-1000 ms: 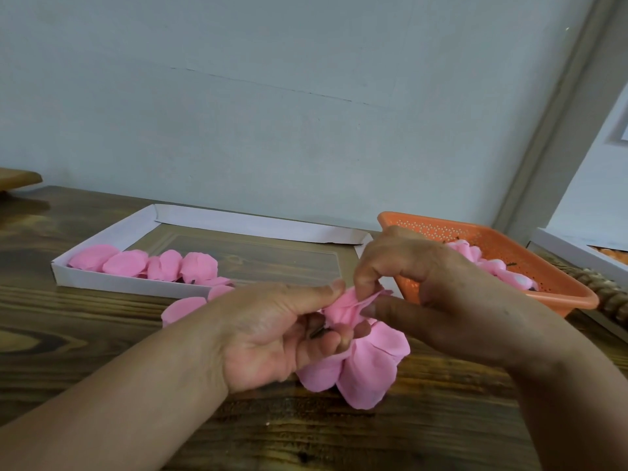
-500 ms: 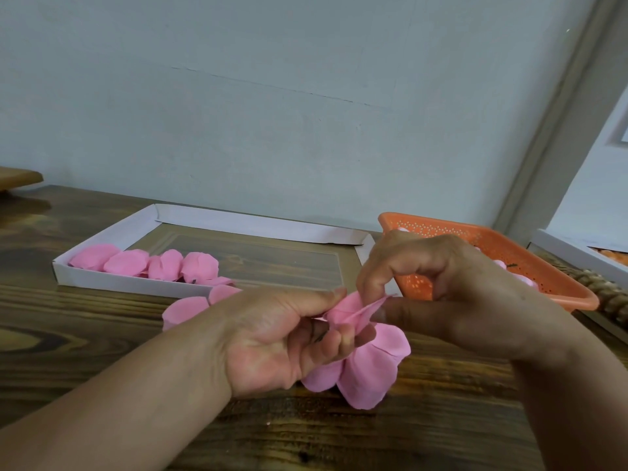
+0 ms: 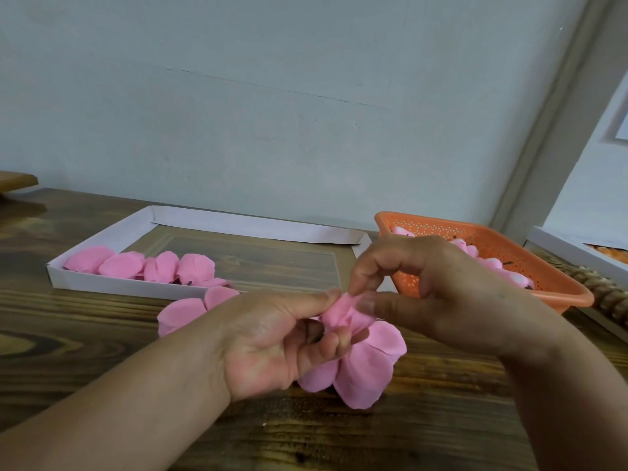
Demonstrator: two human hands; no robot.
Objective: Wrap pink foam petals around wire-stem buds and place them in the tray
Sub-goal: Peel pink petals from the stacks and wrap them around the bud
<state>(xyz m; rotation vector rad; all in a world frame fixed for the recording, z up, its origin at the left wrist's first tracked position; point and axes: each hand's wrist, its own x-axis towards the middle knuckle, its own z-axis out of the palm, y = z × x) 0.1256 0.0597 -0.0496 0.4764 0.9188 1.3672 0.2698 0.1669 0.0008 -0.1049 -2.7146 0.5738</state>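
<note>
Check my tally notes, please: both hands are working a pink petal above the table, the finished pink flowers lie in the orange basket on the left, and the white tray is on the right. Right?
Not quite: the containers are swapped. In the head view the finished pink flowers lie in the white tray on the left; the orange basket is on the right. Both hands do work the pink petal.

Pink foam petals [image 3: 367, 368] lie on a dark brown wood-grain table [image 3: 85, 334]; more pink ones [image 3: 142, 266] sit in the white cardboard tray [image 3: 112, 287]. Right of that tray, an orange basket [image 3: 492, 246] has pale dotted perforations, against a grey-blue wall [image 3: 272, 96]
</note>
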